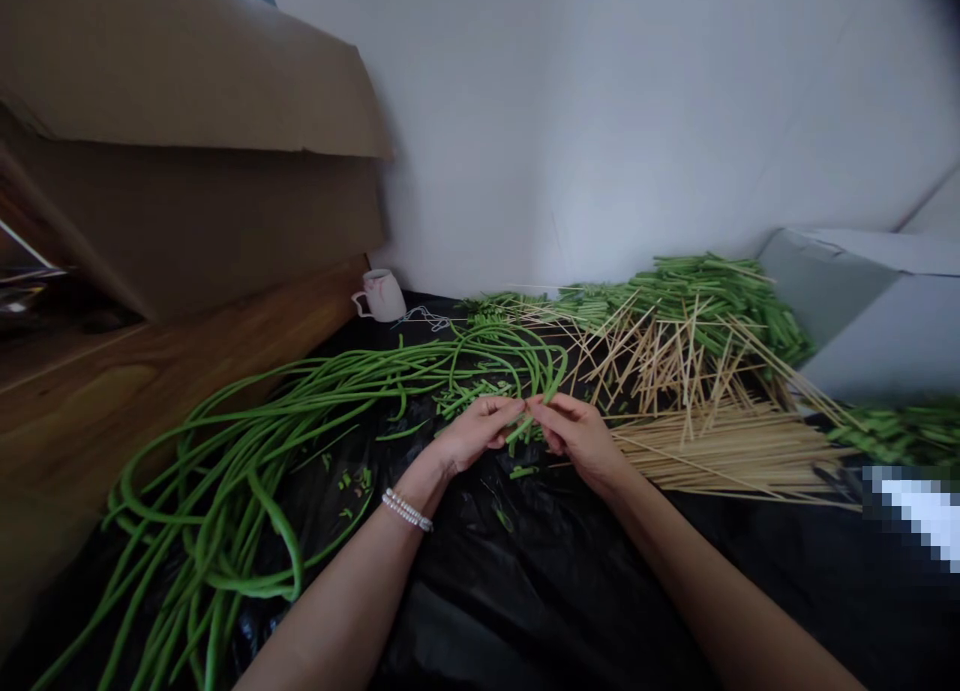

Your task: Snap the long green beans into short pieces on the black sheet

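Note:
My left hand (pixel 480 433) and my right hand (pixel 581 439) meet near the middle of the view, fingertips almost touching. Both pinch a long green bean (pixel 555 381), which bends up and over from the far side; a short end of it shows below the fingers. A large bundle of long beans (pixel 247 451) sweeps from the lower left toward my hands. Just behind my left hand is a small heap of cut bean pieces (pixel 472 393). My fingers hide the exact spot where they grip.
Thin bamboo skewers (pixel 720 446) lie right of my hands, some crossed in a pile. Behind them is a heap of bean pieces (pixel 750 296) beside a white box (pixel 885 311). A white mug (pixel 384 296) and cardboard box (pixel 225 201) stand left. Black plastic sheet (pixel 525 591) lies underneath.

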The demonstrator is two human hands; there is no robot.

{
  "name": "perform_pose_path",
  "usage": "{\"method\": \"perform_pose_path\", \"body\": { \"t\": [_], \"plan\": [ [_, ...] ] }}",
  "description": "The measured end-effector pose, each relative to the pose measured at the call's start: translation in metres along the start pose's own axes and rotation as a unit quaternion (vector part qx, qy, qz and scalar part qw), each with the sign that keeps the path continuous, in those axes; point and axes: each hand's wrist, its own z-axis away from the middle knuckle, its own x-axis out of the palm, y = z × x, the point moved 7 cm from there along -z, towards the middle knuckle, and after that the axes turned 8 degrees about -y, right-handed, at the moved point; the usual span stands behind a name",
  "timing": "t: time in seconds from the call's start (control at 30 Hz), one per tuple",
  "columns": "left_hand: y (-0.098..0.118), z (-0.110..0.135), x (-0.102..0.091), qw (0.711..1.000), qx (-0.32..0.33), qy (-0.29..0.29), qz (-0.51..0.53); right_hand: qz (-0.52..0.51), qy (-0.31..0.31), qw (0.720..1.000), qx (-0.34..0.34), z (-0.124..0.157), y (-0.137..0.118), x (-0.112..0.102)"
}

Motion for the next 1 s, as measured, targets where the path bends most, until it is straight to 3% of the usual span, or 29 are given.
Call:
{"method": "perform_pose_path", "body": {
  "t": [0.27, 0.47, 0.67, 0.83, 1.0],
  "plan": [
    [-0.003, 0.002, 0.008, 0.998, -0.029, -0.054, -0.011, -0.061, 0.012, 0.998, 0.011, 0.0, -0.005, -0.005],
    [-0.003, 0.004, 0.009, 0.997, -0.058, -0.046, -0.024, -0.102, 0.041, 0.994, 0.018, 0.0, -0.009, -0.014],
    [-0.003, 0.003, 0.007, 0.999, -0.033, -0.036, -0.006, -0.073, 0.049, 0.996, 0.008, -0.001, -0.007, -0.016],
    [-0.005, 0.0, 0.0, 0.997, 0.01, 0.009, 0.081, -0.079, 0.049, 0.996, -0.004, -0.001, -0.01, -0.017],
    [-0.009, -0.003, -0.005, 0.973, 0.034, 0.048, 0.223, -0.088, 0.058, 0.994, -0.002, 0.0, -0.008, -0.013]
  ]
}}
